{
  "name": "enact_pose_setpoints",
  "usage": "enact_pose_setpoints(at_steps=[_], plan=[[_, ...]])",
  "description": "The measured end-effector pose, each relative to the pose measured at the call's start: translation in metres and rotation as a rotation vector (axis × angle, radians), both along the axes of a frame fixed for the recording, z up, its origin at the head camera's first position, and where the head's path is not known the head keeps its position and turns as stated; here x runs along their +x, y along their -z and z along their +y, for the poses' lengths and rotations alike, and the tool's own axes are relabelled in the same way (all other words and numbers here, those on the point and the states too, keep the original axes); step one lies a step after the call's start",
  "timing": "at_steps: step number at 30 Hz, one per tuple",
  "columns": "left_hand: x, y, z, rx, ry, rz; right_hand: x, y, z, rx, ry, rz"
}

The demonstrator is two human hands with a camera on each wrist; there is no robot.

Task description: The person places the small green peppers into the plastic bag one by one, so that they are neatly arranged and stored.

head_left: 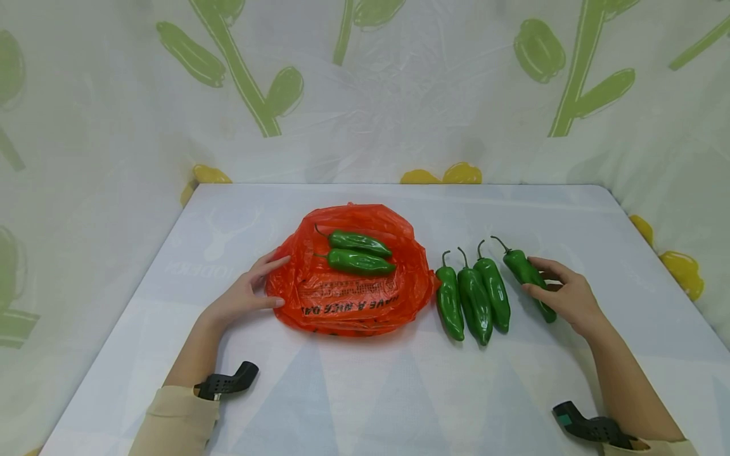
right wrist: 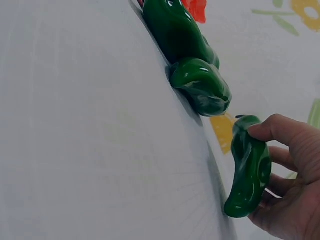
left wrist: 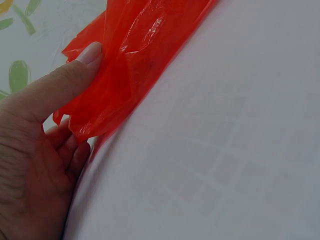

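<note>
Left hand (head_left: 242,294), loosely spread, touches a red bag (head_left: 371,220); right hand (head_left: 569,296) pinches a part-hidden pepper (head_left: 521,268)

"HAVE A NICE DA…" on red bag (head_left: 356,322), faint table lettering (head_left: 205,266)

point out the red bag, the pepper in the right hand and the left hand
Red bag (head_left: 349,292): head view, its printed part
Held pepper (right wrist: 252,167): right wrist view, middle of its body
Left hand (head_left: 242,294): head view, back of the hand
</note>
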State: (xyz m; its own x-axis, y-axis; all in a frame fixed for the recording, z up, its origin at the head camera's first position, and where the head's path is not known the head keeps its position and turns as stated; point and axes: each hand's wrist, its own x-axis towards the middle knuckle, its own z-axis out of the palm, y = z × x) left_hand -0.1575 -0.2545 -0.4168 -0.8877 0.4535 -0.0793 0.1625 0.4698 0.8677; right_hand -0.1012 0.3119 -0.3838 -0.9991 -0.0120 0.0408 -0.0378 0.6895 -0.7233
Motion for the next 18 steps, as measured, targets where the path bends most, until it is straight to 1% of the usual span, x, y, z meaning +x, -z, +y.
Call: enact_pose_setpoints(at_steps=[4,12,18], plan=[[-0.0003,0.0001,0.0001,0.001,0.002,0.001,0.0002,-0.0009,-0.0006,-0.001,0.009,-0.002],[-0.0002,-0.0004,-0.0003,0.009,0.004,-0.002,0.0005,-0.0021,-0.0014,0.004,0.007,0.022],[0.0004,-0.0017,0.0003,0.002,-0.002,0.002,0.0017,-0.006,-0.0042,0.016,0.012,0.04]])
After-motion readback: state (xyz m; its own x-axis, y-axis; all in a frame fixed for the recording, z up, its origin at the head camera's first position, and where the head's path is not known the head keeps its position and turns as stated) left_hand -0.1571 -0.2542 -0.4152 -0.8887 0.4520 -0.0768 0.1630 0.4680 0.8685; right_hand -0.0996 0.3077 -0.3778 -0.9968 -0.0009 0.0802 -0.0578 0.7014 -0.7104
